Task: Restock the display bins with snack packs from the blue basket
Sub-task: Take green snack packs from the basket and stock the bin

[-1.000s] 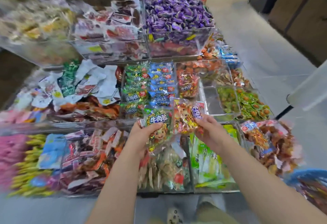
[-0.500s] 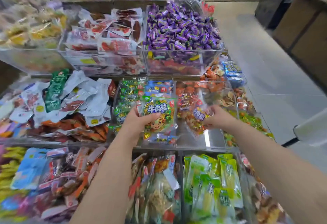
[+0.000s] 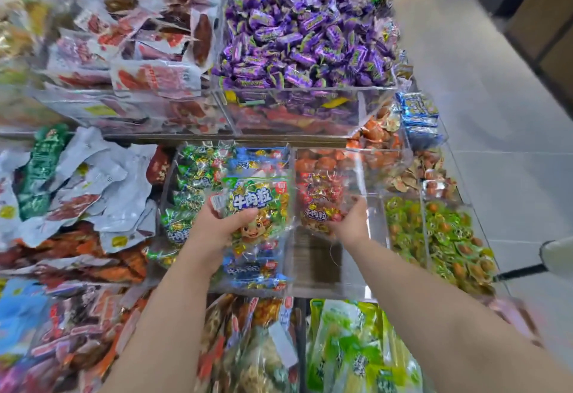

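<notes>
Both hands have pushed forward off the front row to the middle tier since half a second back. Right hand (image 3: 347,225) grips a red beef-granule pack (image 3: 319,214) at its near end and sits down inside the clear bin (image 3: 367,188). That pack lies ahead and slightly left of the palm, long axis running away from me toward the stocked red packs (image 3: 311,177) at the bin's far end, bare bin floor underneath. Left hand (image 3: 217,225) grips a green beef-granule pack (image 3: 257,203), thumb across its face. It is held upright over the neighbouring bin (image 3: 257,292) of green and blue packs, just right of the palm. My read: right hand is nearer its drop and only has to lay the pack against the far stack. Blue basket out of view.
</notes>
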The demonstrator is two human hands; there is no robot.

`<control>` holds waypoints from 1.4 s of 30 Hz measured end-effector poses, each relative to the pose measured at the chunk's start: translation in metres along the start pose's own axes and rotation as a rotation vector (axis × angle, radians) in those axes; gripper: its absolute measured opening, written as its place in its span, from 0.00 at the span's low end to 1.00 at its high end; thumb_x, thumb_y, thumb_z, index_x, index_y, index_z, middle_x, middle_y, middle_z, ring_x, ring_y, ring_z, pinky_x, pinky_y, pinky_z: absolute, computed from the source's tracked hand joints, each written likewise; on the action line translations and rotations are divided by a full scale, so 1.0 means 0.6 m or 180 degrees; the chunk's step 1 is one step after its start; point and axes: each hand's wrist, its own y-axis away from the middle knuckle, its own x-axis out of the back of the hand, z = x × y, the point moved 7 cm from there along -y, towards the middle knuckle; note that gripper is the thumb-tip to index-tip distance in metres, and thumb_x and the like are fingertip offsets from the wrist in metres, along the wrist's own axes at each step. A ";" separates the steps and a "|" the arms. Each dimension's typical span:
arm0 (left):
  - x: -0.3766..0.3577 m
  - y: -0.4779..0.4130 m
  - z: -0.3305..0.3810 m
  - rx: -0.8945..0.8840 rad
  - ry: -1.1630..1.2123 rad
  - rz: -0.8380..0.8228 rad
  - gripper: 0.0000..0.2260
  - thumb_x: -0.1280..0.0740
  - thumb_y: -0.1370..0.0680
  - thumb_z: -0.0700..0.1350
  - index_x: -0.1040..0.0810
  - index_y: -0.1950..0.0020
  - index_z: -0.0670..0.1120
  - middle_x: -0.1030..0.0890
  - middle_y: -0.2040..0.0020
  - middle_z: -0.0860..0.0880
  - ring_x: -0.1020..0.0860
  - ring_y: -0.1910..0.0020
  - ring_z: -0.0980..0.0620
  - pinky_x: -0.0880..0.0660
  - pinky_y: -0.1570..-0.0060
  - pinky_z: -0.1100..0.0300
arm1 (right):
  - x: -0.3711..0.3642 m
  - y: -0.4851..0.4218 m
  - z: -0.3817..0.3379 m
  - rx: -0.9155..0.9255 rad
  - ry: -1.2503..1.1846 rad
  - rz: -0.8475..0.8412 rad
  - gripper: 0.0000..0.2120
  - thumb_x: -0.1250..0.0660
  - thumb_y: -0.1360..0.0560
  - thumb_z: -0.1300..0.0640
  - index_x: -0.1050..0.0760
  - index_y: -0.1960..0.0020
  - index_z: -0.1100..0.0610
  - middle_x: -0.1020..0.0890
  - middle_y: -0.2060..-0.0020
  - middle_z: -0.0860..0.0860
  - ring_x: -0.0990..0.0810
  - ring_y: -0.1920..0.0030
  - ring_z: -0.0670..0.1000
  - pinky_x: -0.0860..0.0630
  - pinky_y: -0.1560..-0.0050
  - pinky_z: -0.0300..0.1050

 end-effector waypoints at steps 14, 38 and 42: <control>0.007 -0.025 -0.015 0.0284 0.0194 -0.0149 0.47 0.18 0.45 0.46 0.34 0.30 0.40 0.21 0.44 0.41 0.20 0.48 0.42 0.26 0.42 0.42 | -0.062 -0.064 0.034 -0.0337 0.1013 -0.0489 0.20 0.25 0.32 0.59 0.24 0.41 0.60 0.19 0.46 0.59 0.23 0.50 0.54 0.26 0.49 0.47; 0.033 0.136 -0.029 -0.0156 -0.0349 -0.0253 0.46 0.17 0.53 0.61 0.30 0.38 0.59 0.21 0.39 0.49 0.21 0.41 0.47 0.26 0.38 0.43 | -0.035 0.288 -0.152 0.0785 -0.0479 -0.1431 0.23 0.20 0.42 0.47 0.28 0.53 0.46 0.22 0.55 0.48 0.23 0.57 0.46 0.26 0.54 0.41; 0.083 0.158 -0.047 -0.0304 -0.0644 -0.0325 0.34 0.17 0.54 0.61 0.27 0.53 0.68 0.17 0.50 0.57 0.17 0.49 0.52 0.19 0.51 0.53 | -0.086 0.335 -0.165 0.1173 0.0422 -0.1977 0.28 0.19 0.42 0.48 0.29 0.48 0.40 0.21 0.59 0.43 0.24 0.61 0.40 0.26 0.60 0.32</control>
